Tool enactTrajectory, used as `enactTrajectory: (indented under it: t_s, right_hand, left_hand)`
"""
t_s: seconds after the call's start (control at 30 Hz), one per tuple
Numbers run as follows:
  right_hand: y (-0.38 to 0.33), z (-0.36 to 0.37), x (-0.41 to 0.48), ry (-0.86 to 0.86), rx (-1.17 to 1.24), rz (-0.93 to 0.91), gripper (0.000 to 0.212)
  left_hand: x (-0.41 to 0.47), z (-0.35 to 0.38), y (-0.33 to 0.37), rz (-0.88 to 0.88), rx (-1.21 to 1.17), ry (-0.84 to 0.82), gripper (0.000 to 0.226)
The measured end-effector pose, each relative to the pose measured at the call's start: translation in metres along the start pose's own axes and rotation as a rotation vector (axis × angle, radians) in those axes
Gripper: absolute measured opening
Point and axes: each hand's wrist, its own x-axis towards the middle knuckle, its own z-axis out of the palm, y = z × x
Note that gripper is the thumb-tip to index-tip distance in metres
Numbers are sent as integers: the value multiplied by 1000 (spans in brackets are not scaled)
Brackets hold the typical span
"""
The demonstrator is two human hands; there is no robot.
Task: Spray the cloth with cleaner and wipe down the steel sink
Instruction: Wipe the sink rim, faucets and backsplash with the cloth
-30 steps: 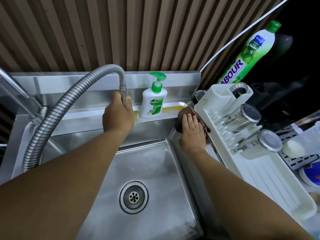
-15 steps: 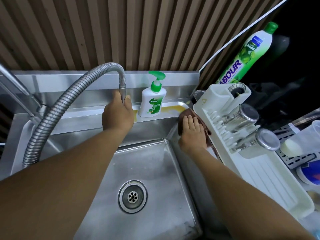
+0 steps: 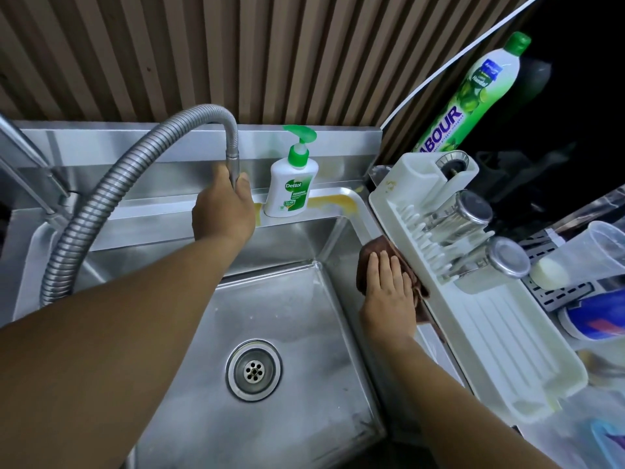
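Note:
The steel sink (image 3: 304,418) fills the lower middle, its round drain (image 3: 254,369) in the basin floor. A brown cloth (image 3: 370,252) lies on the sink's right rim beside the white rack. My right hand (image 3: 387,286) presses flat on the cloth with straight fingers. My left hand (image 3: 221,211) grips the end of the flexible steel faucet hose (image 3: 111,204) above the back ledge. No spray bottle shows.
A Dettol pump bottle (image 3: 291,187) stands on the back ledge in a yellow stain. A white dish rack (image 3: 490,333) with two steel cups (image 3: 473,211) borders the right rim. A green dish-liquid bottle (image 3: 473,93) leans behind it. Plastic containers crowd the far right.
My right hand has slid the cloth along the right rim from the back corner toward me. My left hand has stayed on the hose end.

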Motion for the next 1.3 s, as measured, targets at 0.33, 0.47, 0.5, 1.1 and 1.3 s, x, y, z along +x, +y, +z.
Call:
enactTrajectory:
  t_s: [0.33, 0.47, 0.5, 1.1, 1.3]
  right_hand:
    - [-26, -17, 58, -65, -123, -174, 68]
    - [-4, -18, 19, -148, -356, -378, 62]
    - [-1, -18, 11, -191, -459, -444, 60]
    - [-9, -15, 7, -733, -1079, -716, 64]
    - [-25, -38, 75, -354, -556, -461, 58]
  left_hand:
    - [-1, 1, -2, 17, 10, 5, 30]
    - [-1, -1, -1, 1, 1, 0, 27]
    - [-1, -2, -1, -4, 1, -3, 26]
    - [-4, -6, 1, 6, -11, -21, 22]
    - [-5, -6, 2, 12, 7, -6, 27]
